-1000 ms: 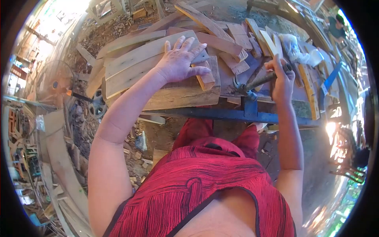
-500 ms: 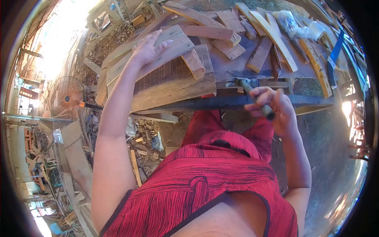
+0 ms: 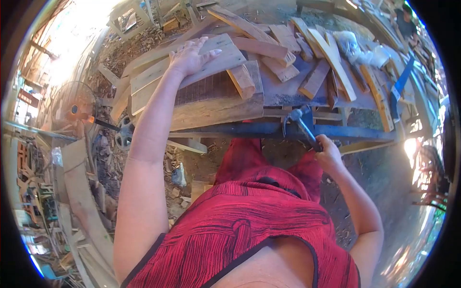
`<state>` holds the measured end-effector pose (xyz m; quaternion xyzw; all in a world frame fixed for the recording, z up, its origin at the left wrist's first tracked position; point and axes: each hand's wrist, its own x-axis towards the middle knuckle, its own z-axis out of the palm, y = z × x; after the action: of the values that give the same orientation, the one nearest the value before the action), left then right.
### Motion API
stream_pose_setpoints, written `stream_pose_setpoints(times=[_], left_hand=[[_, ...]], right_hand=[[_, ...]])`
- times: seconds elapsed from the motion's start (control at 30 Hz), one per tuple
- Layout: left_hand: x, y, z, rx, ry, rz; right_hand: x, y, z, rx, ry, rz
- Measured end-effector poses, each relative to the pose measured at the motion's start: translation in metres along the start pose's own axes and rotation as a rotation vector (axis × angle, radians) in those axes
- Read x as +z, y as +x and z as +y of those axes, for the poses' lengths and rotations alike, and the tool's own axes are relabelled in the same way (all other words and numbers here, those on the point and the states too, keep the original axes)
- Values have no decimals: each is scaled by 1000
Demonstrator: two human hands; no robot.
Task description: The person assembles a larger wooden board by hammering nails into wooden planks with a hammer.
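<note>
My left hand (image 3: 188,56) lies flat on a pale wooden board (image 3: 221,53), fingers spread. This board rests on a short wood block (image 3: 241,81) and on another pale board (image 3: 146,84), over a wide darker plank (image 3: 206,113) with a rough edge. My right hand (image 3: 328,152) is closed around the handle end of a claw hammer (image 3: 304,127). The hammer is held in the air by the table's front edge, its metal head up and to the left, apart from the boards.
Several loose wood pieces (image 3: 314,79) cover the table (image 3: 283,99). A blue-bladed handsaw (image 3: 402,79) and clear plastic bags (image 3: 348,45) are at the right. A fan (image 3: 74,109) stands at the left. Wood scraps (image 3: 178,175) litter the floor. A person (image 3: 406,24) is at the far right.
My right hand has moved down and slightly left with the hammer, and its fingers have closed round the handle. My left hand stays on the board. The view has shifted slightly.
</note>
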<state>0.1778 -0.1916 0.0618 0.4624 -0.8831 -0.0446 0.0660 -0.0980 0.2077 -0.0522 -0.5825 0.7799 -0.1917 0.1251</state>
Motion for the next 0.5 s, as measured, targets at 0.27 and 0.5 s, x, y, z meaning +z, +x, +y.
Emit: stream_pose_setpoints(times=[0.27,0.5], left_hand=[[-10,-15,13,-99,-1,-10],[-10,-19,14,-105,-13,50]], right_hand=[[-55,7,-91,482,1009,-95],[-121,75,-153,-76,1039,49]])
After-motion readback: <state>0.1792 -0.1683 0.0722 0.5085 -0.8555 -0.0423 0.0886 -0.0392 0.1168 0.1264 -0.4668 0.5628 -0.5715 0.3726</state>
